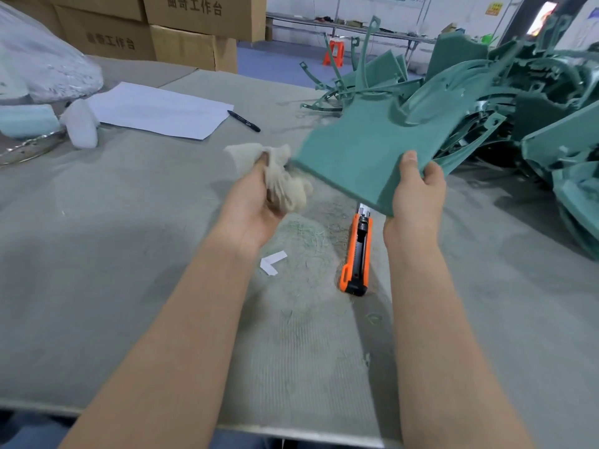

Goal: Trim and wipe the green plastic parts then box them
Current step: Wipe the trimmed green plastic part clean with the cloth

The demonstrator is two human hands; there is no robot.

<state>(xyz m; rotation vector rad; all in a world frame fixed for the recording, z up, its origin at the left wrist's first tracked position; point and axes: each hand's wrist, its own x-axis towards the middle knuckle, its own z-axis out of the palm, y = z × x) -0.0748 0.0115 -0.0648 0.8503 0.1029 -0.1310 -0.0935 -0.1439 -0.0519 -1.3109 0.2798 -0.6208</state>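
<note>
Grey worktable (129, 286): left hand (256, 202) clutches cloth (282, 179), right hand (415, 196) grips green part (356, 150) above knife (356, 254)

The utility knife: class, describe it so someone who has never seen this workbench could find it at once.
On the grey workbench, find the right hand holding a flat green plastic part. The utility knife lies on the bench just under that part's near edge, between the two forearms. Unlike the slim black pen farther off, it is bright orange and black.
</note>
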